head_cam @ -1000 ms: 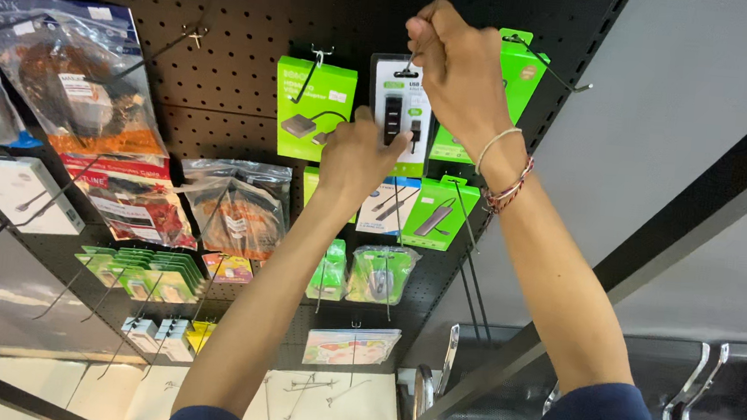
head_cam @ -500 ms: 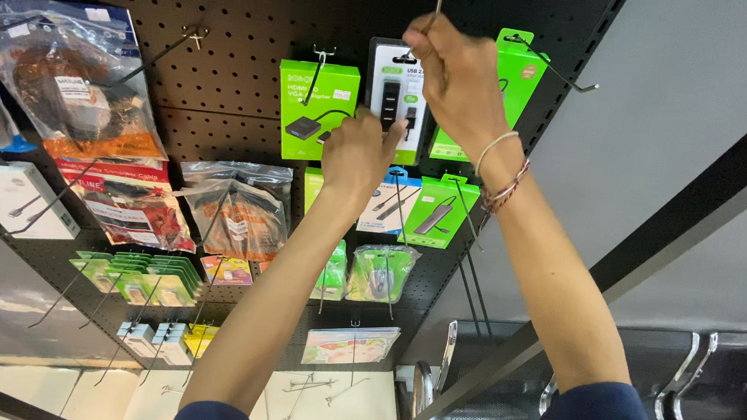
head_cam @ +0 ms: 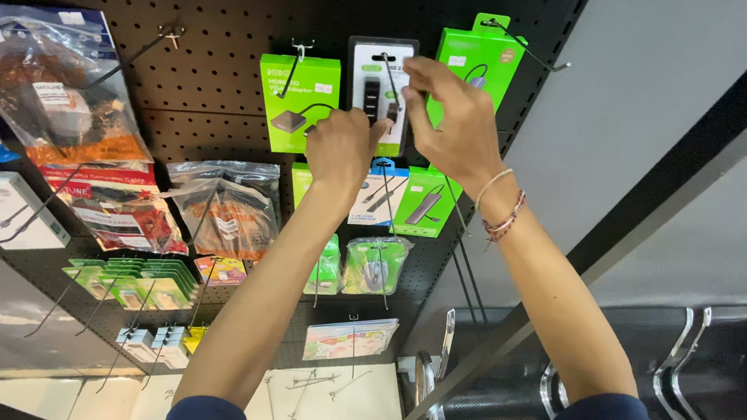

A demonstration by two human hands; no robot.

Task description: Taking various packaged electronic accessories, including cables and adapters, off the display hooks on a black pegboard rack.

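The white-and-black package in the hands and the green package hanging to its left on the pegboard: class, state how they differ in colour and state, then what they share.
The white-and-black package has a white card inside a black border; the green package is bright green. Both the left hand and the right hand grip the white-and-black package, while the green package hangs untouched. The white-and-black package shows a dark bar-shaped device; the green package shows a small grey box with a cable. Both are flat carded packs on pegboard hooks.
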